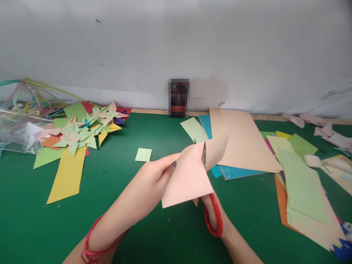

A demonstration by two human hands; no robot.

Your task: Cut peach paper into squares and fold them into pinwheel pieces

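Red cords (92,246) ringed the left wrist, nearest the camera. Beside them the right hand (213,212) gripped red scissors (213,216), its fingers through the handle loop and mostly hidden behind the paper, so how far they were spread I could not tell. The left hand (154,176) pinched a folded pink sheet (187,179) by its left edge, thumb on top and fingers closed underneath, holding it up off the green mat (154,234). The blades (204,156) stood part-way into the sheet's upper edge, with a flap bending away to the right of the cut.

To cut well here, in my judgement, the left hand should have kept the sheet taut and close to the blades, fed the paper into the scissors rather than pushing them forward, and used long closes that stopped short of the tips, so the line stayed straight along the fold.

Further off lay a small green square (143,154) on the mat, a yellow strip (68,176) to the left, and stacked coloured sheets (302,183) to the right. A big tan sheet (239,139) covered blue paper behind the scissors. A heap of folded paper stars (88,130) sat at far left beside a clear bag (16,132).

Against the wall a dark object (178,98) was blurred out; no writing or brand could be read anywhere.
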